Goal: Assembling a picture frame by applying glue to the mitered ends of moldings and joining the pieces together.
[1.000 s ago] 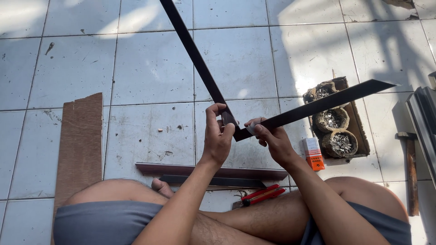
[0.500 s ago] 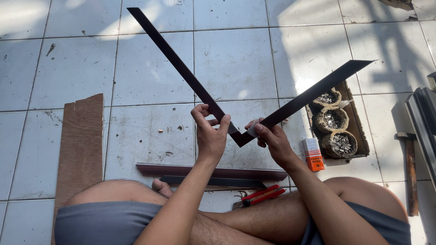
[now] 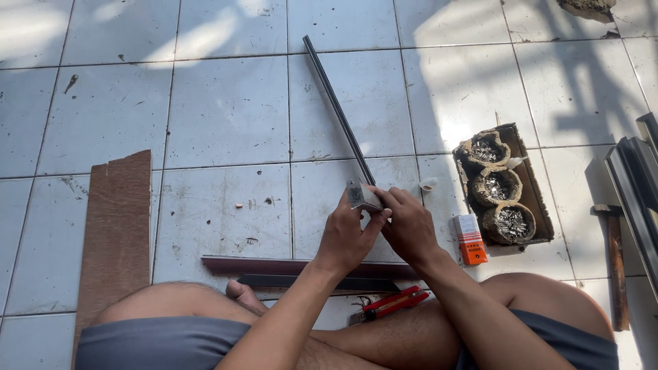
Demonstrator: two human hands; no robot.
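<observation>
I sit on a tiled floor with both hands raised in front of me. My left hand point(image 3: 345, 236) and my right hand point(image 3: 410, 225) together grip the near end of a dark metal frame piece point(image 3: 337, 109). The piece is seen edge-on, as one thin bar running away from my hands toward the upper left. At its near end a pale corner part point(image 3: 359, 195) shows between my fingers. My thumbs and fingertips pinch around that corner.
Two dark strips point(image 3: 274, 266) lie across the floor by my legs, with red-handled pliers point(image 3: 391, 303) near them. A brown plank point(image 3: 116, 233) lies left. Right are a tray point(image 3: 538, 205) of three crusted bowls, a small orange box point(image 3: 471, 240), a hammer point(image 3: 615, 260) and metal profiles point(image 3: 634, 181).
The frame piece has turned in my hands: its two arms formed an open V before, and now it is edge-on, showing as a single bar. My hands have dropped slightly and closed together.
</observation>
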